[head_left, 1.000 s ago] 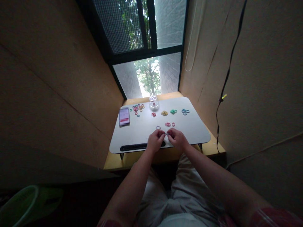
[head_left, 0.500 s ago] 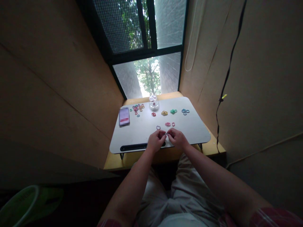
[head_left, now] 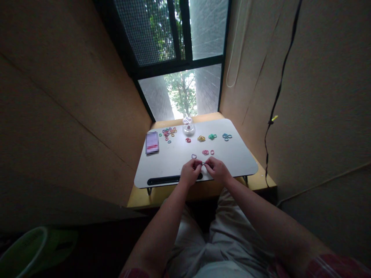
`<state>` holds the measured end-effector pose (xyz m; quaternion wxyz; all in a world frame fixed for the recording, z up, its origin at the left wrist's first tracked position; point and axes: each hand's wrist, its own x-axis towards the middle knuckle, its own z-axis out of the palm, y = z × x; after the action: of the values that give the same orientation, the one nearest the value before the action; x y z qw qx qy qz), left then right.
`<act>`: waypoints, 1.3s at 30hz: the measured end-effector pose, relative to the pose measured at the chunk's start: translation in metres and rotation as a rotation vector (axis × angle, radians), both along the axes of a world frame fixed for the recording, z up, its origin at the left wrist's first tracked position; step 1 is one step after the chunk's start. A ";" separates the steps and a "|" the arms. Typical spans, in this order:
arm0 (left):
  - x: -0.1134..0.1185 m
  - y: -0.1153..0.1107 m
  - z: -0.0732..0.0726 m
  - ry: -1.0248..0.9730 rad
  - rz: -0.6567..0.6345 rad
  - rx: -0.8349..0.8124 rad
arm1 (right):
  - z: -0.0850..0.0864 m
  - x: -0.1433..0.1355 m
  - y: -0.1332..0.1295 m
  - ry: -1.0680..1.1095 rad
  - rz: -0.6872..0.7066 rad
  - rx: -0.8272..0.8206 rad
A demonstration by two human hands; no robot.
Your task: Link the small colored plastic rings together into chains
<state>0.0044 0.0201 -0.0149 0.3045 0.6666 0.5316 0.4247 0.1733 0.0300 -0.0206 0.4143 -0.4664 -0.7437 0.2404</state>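
Observation:
Close together over the front of the white lap table (head_left: 232,162), my left hand (head_left: 190,172) and my right hand (head_left: 216,170) pinch a small greyish-purple hair tie (head_left: 203,163) between their fingertips. The fingers cover most of it. Just beyond my left hand lies a loose purple hair tie (head_left: 194,156). A small pink heap of hair ties (head_left: 205,152) and a single pink hair tie (head_left: 212,152) rest beyond my fingertips. Farther back sit red ties (head_left: 188,140), yellow ties (head_left: 201,138), green ties (head_left: 212,136) and blue ties (head_left: 227,136) in separate groups.
A mixed pile of coloured ties (head_left: 169,133) lies at the back left, near a phone (head_left: 152,143). A clear container (head_left: 188,127) stands at the back by the window. A dark slot (head_left: 164,180) runs along the table's front edge. Walls flank both sides.
My fingertips have shifted very slightly around the small hair tie, which shows a little more between them. The other things lie as before.

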 end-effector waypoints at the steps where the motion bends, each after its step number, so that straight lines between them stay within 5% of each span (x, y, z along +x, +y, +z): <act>1: 0.000 0.000 0.000 0.002 0.000 0.000 | 0.000 0.000 0.000 -0.004 -0.003 0.000; 39: 0.000 0.002 0.001 0.015 -0.030 0.036 | -0.001 -0.001 -0.001 0.046 0.051 -0.004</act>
<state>0.0039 0.0221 -0.0143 0.2945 0.6830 0.5161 0.4247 0.1725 0.0290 -0.0219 0.4240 -0.4426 -0.7452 0.2627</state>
